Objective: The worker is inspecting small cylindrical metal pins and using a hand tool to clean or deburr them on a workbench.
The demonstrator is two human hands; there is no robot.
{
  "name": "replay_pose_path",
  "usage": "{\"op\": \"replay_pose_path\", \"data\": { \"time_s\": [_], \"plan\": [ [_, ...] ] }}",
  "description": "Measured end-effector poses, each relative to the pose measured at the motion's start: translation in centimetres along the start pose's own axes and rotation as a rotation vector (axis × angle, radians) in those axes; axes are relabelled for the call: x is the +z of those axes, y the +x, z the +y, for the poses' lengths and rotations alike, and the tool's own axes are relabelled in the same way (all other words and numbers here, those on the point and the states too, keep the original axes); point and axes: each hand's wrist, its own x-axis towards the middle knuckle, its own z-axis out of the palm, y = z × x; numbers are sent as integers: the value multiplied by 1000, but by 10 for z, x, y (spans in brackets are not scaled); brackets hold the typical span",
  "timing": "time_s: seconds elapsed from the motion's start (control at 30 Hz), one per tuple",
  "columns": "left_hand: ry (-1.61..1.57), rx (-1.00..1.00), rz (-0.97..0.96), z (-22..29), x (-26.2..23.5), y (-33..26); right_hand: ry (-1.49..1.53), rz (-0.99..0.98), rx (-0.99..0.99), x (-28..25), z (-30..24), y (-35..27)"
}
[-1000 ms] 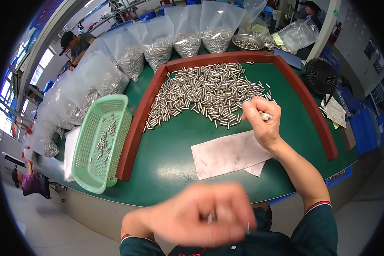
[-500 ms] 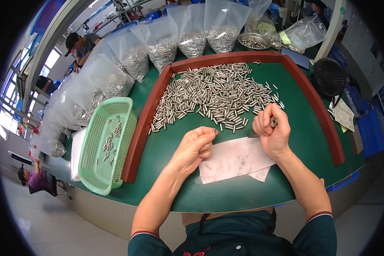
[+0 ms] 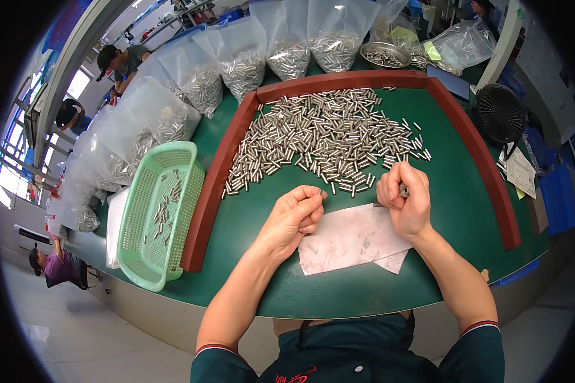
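A heap of short shiny metal pins (image 3: 319,134) lies on the green table in front of me. My left hand (image 3: 291,220) is closed in a pinch just short of the heap's near edge. The end of a small metal pin (image 3: 320,191) shows at its thumb and fingertip. My right hand (image 3: 405,203) is curled at the heap's right near side, with a bit of grey metal showing inside the fingers; most of what it holds is hidden. Between and below the hands lies a smudged, pale pink cloth or paper sheet (image 3: 338,246), its right end partly under my right hand.
A red-brown frame (image 3: 214,185) borders the heap on three sides. Left of it stands a green perforated basket (image 3: 126,236) with several pins. Clear bags of pins (image 3: 207,89) line the back and left. A metal bowl (image 3: 384,56) and a black fan (image 3: 499,113) stand right.
Both hands stay closed at nearly the same places. My left fingertips have risen slightly, and my right fingers have shifted a little. The heap, basket and sheet look the same.
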Motion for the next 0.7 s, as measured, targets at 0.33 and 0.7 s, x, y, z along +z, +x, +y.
{"op": "replay_pose_path", "data": {
  "time_s": [0.33, 0.7],
  "plan": [
    [13, 38, -30, -6, -6, 3, -23, 19, 10, -1, -1, -2],
    [-34, 30, -33, -7, -9, 2, -90, 27, 33, -1, -2, -2]
  ]
}}
